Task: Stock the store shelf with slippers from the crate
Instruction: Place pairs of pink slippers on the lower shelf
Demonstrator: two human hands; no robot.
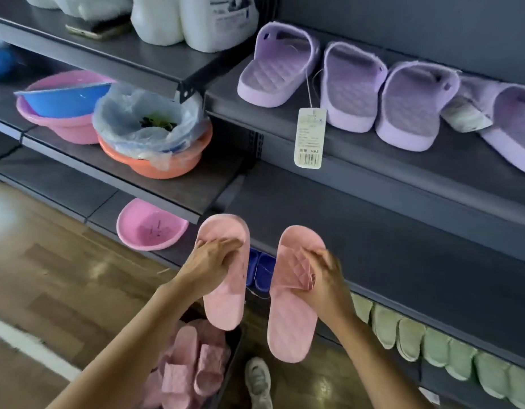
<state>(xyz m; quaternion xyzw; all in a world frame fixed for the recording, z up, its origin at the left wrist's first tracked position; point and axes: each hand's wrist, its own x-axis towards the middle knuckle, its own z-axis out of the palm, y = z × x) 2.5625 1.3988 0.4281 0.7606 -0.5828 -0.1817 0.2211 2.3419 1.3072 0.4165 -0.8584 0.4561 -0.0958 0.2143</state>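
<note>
the left hand point(214, 259) grips a pink slipper point(224, 278) across its strap, fingers curled over the top, with the toe pointing up toward the shelving and the heel hanging down. the right hand point(324, 278) grips a second pink slipper point(290, 323) the same way, fingers wrapped over its quilted strap from the right side. the two slippers hang side by side, apart from each other, in front of the edge of a dark grey middle shelf point(402, 231) whose surface behind them is bare.

below the hands, at the bottom of the view, a dark crate point(236, 349) holds a jumble of more pink slippers point(190, 367). just right of the crate a white sneaker point(258, 382) stands on the wooden floor point(48, 276).

between the two held slippers a pair of dark blue slippers point(259, 271) shows on a lower level. to the right, on the lowest shelf, a row of pale green slippers point(432, 340) stands packed edge to edge.

on the upper shelf point(373, 149) four lilac slippers point(277, 66) sit in a row with heels toward the camera, and a paper price tag point(310, 138) with a barcode dangles from the leftmost one over the shelf front.

the neighbouring shelving on the left carries a pink basin point(57, 122) with a blue basin point(63, 97) inside it, an orange basin point(155, 160) lined with a clear plastic bag point(143, 119), another pink basin point(150, 227) lower down, and white jugs point(196, 19) on the top level.
</note>
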